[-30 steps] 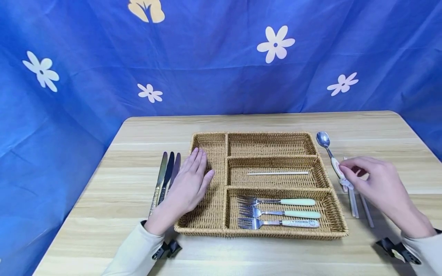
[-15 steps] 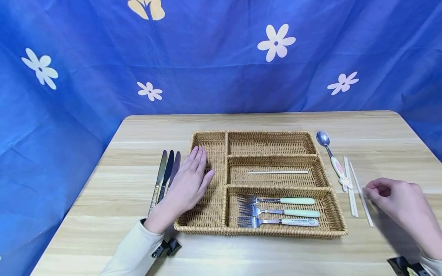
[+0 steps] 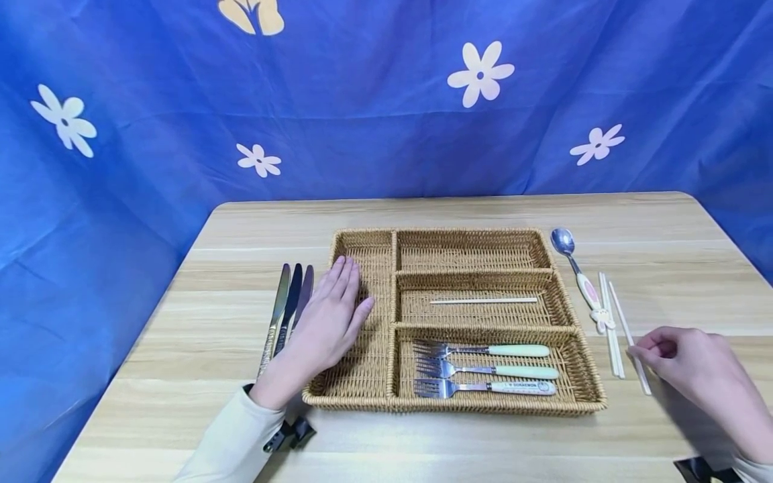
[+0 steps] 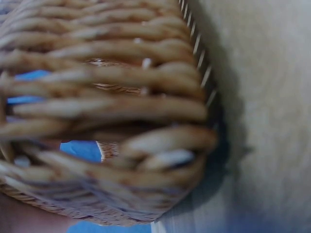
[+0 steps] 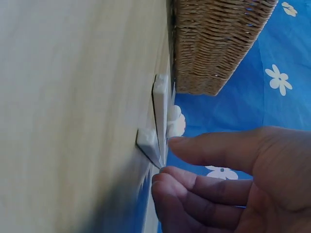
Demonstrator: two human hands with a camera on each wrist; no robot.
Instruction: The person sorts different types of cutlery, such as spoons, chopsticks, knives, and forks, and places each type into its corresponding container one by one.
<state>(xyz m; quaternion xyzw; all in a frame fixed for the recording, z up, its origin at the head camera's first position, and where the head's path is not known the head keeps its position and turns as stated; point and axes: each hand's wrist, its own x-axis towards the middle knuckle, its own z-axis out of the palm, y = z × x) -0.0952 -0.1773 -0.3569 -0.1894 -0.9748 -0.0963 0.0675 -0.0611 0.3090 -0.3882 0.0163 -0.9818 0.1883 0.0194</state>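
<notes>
My left hand point(image 3: 329, 322) lies with straight fingers over the left side of a woven cutlery tray point(image 3: 392, 402), its fingertips reaching into the long left compartment. That tray's wicker wall point(image 4: 107, 107) fills most of the left wrist view. At the right, thumb and forefinger of my right hand point(image 3: 694, 365) pinch at a pale chopstick point(image 3: 622, 315) on the table; the near end of the chopstick point(image 5: 148, 141) shows beside the fingertips in the right wrist view. Two more chopsticks point(image 3: 610, 342) lie together just left of it, and a spoon point(image 3: 586, 288) with a rabbit on its handle touches them.
Three forks point(image 3: 465, 371) lie in the tray's front compartment and one chopstick point(image 3: 483, 301) in the middle one. Three table knives point(image 3: 290, 302) lie left of the tray, partly behind the left forearm. A blue flowered cloth point(image 3: 362, 100) hangs behind the table.
My right hand has drawn back from the spoon handle, down and right, then closed in on the outermost chopstick. My left hand and the cutlery have stayed put.
</notes>
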